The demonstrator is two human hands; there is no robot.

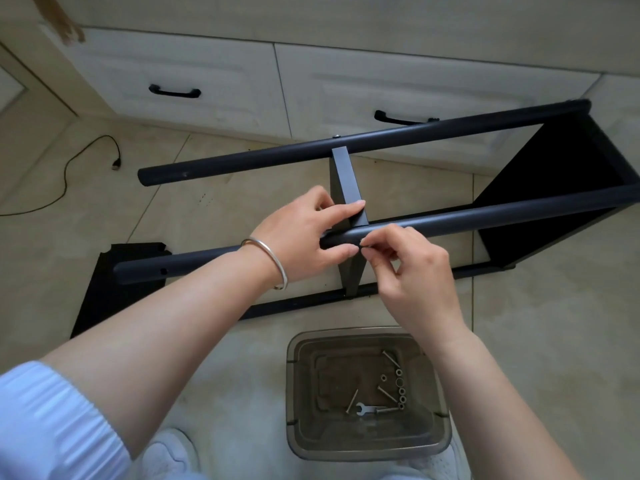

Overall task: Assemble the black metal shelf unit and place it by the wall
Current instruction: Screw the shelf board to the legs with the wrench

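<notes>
1. Looking down from the head view, the person works on the black shelf unit (381, 216), which lies on its side on the tiled floor, just in front of the white drawers (180, 84) and not yet standing by any wall.

2. The left hand (311, 237) wraps the near tube (485, 216) where the middle shelf panel (346, 188) meets it, with the thumb pressing on the corner of the panel.

3. The right hand (412, 268) pinches something very small against the tube, just beside the left fingertips. It looks like a bolt or a nut, but it is too small to tell which.

4. A clear plastic bin (367, 393) stands between the person's knees and holds the spare bolts (389, 393), some nuts and a small wrench (367, 409).

5. Judgement: the step in hand seems to be fixing the middle panel to the near tube. To do it well, the left hand should keep the hole of the panel in line with the hole of the tube, and the right hand should start the thread straight with the fingers. The wrench comes only afterwards, because a crooked start may damage the thread.
</notes>
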